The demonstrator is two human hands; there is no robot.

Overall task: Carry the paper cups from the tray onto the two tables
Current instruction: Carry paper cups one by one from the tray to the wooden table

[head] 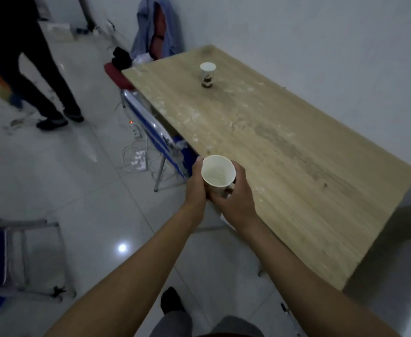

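A metal chair (22, 259) stands at the far left on the tiled floor, and another person (41, 88) stands beyond it. A power strip (139, 161) lies near the table's legs. The left hand (196, 183) curls round the left side of an upright paper cup (218, 175), thumb near the rim. The right hand (236, 198) wraps its fingers round the cup's other side (the cup looks empty). Both hold it at the wooden table's (296, 166) near edge. A second paper cup (207, 75) stands upright on the table's far end.
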